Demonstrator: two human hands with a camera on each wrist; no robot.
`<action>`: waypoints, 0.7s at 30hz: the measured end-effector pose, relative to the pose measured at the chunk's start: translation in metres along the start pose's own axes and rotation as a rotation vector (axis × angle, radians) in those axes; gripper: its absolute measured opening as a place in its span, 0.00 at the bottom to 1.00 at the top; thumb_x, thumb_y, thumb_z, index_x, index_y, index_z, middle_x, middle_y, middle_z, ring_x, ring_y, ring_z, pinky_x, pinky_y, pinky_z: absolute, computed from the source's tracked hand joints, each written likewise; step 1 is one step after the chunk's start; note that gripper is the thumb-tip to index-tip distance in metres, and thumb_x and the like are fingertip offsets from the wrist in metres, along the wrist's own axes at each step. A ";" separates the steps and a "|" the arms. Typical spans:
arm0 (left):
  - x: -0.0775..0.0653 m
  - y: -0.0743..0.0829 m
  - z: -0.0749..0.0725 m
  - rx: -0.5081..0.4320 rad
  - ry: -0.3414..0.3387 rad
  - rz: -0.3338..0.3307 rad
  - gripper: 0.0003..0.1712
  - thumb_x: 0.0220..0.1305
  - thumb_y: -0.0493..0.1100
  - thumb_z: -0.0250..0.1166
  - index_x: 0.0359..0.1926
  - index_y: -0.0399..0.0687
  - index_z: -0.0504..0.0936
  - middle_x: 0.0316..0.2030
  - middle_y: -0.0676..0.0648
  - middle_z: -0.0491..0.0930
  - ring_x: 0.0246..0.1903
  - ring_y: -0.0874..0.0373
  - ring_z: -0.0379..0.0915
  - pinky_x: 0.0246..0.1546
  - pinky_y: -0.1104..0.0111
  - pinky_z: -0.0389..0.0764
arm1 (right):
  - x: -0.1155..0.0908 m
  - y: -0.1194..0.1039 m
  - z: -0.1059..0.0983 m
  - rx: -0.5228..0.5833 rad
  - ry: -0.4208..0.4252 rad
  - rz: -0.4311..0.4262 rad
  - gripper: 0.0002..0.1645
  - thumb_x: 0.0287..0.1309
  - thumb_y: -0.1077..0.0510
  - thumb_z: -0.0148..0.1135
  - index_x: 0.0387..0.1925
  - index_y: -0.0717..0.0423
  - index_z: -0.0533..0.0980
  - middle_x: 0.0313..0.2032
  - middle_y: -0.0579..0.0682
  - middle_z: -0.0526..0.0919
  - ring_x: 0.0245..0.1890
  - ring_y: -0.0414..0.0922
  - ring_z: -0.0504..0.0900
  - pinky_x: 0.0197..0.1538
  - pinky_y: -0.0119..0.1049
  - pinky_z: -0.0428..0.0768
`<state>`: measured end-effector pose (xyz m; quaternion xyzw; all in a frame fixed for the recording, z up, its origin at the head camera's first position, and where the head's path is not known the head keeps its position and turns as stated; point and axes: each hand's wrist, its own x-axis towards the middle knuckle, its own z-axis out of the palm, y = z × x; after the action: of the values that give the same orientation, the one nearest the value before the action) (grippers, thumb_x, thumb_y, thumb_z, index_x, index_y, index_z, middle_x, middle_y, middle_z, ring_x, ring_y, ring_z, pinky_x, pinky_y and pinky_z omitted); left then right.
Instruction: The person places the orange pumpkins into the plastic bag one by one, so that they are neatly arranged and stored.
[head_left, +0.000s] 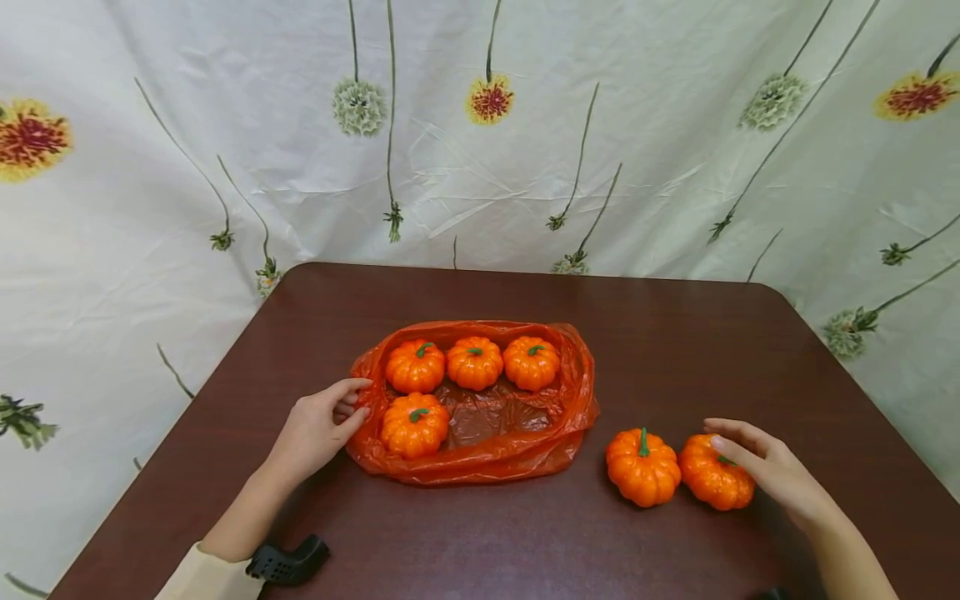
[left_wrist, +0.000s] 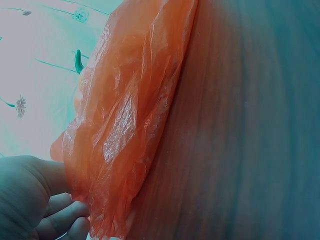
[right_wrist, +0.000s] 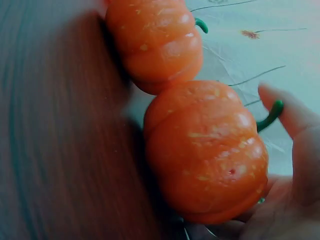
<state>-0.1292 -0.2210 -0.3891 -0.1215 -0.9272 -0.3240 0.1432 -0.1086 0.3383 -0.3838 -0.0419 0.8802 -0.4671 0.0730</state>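
An orange plastic bag lies spread with its mouth up and its rim rolled outward. Inside it are small orange pumpkins: three along the back and one pumpkin at front left. My left hand holds the bag's left edge, thumb and fingers at the gathered plastic. To the right of the bag, two pumpkins stand side by side. My right hand reaches over the right-hand pumpkin, fingers at its far side and thumb spread above, near its green stem. Just left is the other pumpkin.
Everything stands on a dark brown table with rounded far corners. A white cloth printed with flowers hangs behind and beside it. A black strap device sits at my left wrist.
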 end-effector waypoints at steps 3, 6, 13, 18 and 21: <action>0.000 0.000 0.000 0.001 0.003 0.000 0.20 0.56 0.31 0.69 0.51 0.38 0.80 0.32 0.45 0.81 0.31 0.52 0.81 0.35 0.57 0.84 | 0.000 0.003 0.001 0.018 -0.021 -0.051 0.27 0.72 0.54 0.52 0.65 0.66 0.67 0.57 0.44 0.76 0.50 0.23 0.69 0.47 0.22 0.70; 0.000 -0.001 0.000 0.003 0.002 0.001 0.20 0.56 0.31 0.69 0.51 0.38 0.80 0.33 0.45 0.81 0.31 0.52 0.81 0.35 0.57 0.84 | -0.001 0.006 0.001 0.044 -0.033 -0.084 0.27 0.72 0.56 0.51 0.64 0.68 0.66 0.55 0.37 0.76 0.51 0.22 0.68 0.47 0.21 0.69; 0.000 -0.002 0.001 -0.001 0.003 0.004 0.20 0.56 0.31 0.70 0.51 0.38 0.80 0.32 0.45 0.81 0.31 0.52 0.80 0.34 0.57 0.84 | -0.003 0.009 0.003 0.121 -0.101 -0.158 0.24 0.70 0.62 0.51 0.64 0.67 0.67 0.53 0.34 0.76 0.48 0.32 0.75 0.46 0.24 0.75; 0.000 -0.001 0.000 -0.008 0.004 -0.001 0.20 0.56 0.31 0.69 0.51 0.38 0.80 0.32 0.45 0.81 0.31 0.52 0.81 0.34 0.57 0.84 | -0.004 0.006 0.002 0.161 -0.135 -0.098 0.28 0.65 0.63 0.56 0.65 0.66 0.65 0.52 0.44 0.76 0.45 0.40 0.78 0.44 0.32 0.79; 0.000 0.000 0.000 -0.009 0.001 -0.008 0.20 0.56 0.31 0.69 0.51 0.38 0.80 0.32 0.45 0.80 0.31 0.52 0.80 0.35 0.57 0.84 | -0.004 0.004 0.003 0.133 -0.113 -0.062 0.29 0.65 0.60 0.58 0.65 0.66 0.66 0.52 0.49 0.76 0.45 0.39 0.78 0.45 0.32 0.79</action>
<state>-0.1289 -0.2214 -0.3892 -0.1183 -0.9262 -0.3288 0.1420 -0.1038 0.3386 -0.3880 -0.0903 0.8401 -0.5233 0.1106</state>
